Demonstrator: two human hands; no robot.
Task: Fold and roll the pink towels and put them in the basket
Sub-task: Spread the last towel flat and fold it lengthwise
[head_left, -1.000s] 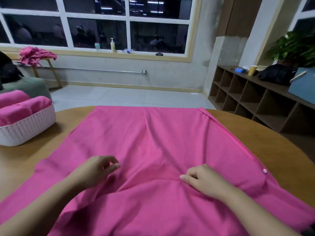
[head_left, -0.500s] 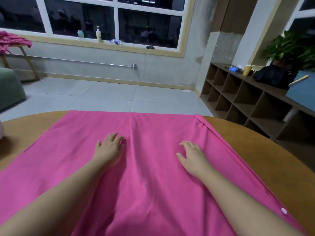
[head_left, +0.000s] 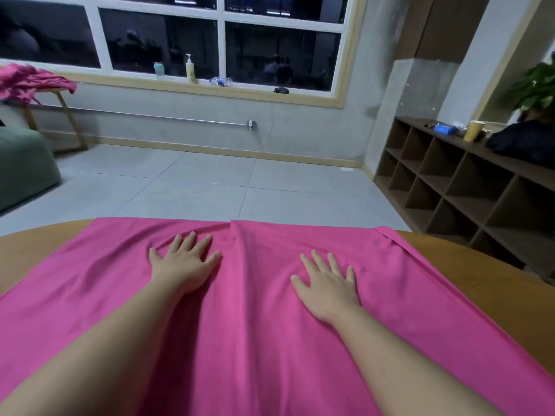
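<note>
A pink towel (head_left: 270, 310) lies spread over the wooden bench (head_left: 468, 265). Left hand (head_left: 184, 264) and right hand (head_left: 329, 283) press flat on it, fingers straight, either side of its central crease.

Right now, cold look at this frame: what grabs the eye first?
The big pink towel spread across the wooden table fills the lower half of the view. The left hand and right hand lie flat on it with fingers spread, either side of a crease running down its middle. Further off, a heap of pink cloth sits on a stand at the far left under the dark window.
</note>
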